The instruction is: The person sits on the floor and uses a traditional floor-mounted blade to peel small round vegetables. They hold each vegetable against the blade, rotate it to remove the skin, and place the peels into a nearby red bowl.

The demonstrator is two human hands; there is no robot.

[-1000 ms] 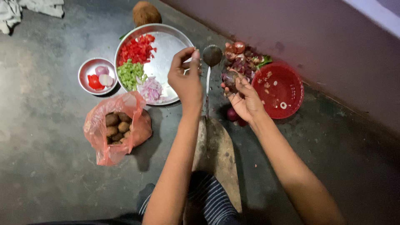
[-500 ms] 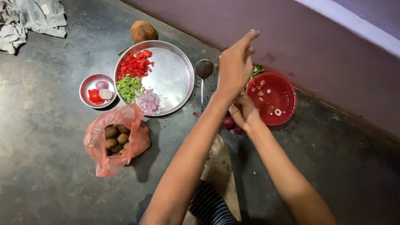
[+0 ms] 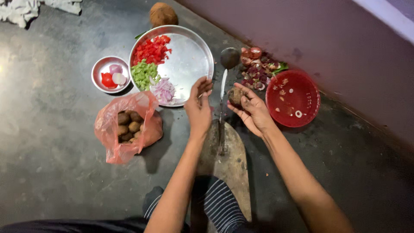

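Holding small brown round vegetable (image 3: 235, 96) in right hand (image 3: 253, 110), fingers curled, beside upright curved metal blade (image 3: 222, 92), ready for cutting. Left hand (image 3: 199, 108) half open, empty, other side.

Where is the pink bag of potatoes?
The pink bag lies on the floor, left of the left hand, just below the big steel plate.

Home floor kitchen: steel plate (image 3: 196, 56) of chopped vegetables (image 3: 148, 64).

A steel plate (image 3: 189, 60) with chopped vegetables is set on the floor (image 3: 51, 142), flanked by a small bowl (image 3: 100, 68), a pink bag (image 3: 108, 129) of potatoes, a coconut (image 3: 163, 15) and a red basket (image 3: 302, 92)
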